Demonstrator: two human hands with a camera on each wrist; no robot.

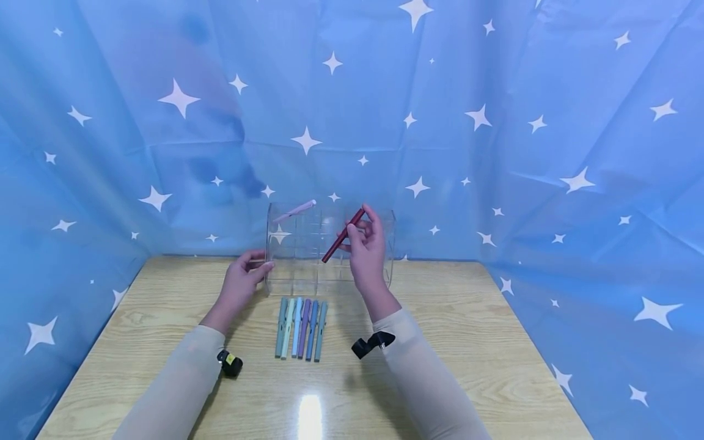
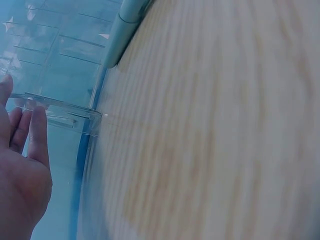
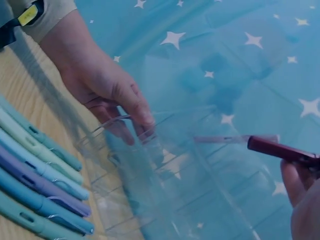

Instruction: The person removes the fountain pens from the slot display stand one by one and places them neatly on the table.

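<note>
A clear plastic pen rack (image 1: 305,280) with stepped compartments stands upright near the table's back edge. My left hand (image 1: 240,282) grips its left side wall, with the thumb and fingers on either side of the edge in the right wrist view. My right hand (image 1: 368,256) pinches a dark red pen (image 1: 334,247), tilted, in front of the rack's right half. A pale lilac pen (image 1: 296,211) lies slanted in the rack's top left. Several capped pens in green, blue and purple, among them a purple pen (image 3: 37,177), lie side by side before the rack.
The wooden table (image 1: 451,342) reaches back to a blue curtain (image 1: 528,201) with white stars, close behind the rack. Small black cameras, such as the right wrist camera (image 1: 371,344), sit on both sleeves.
</note>
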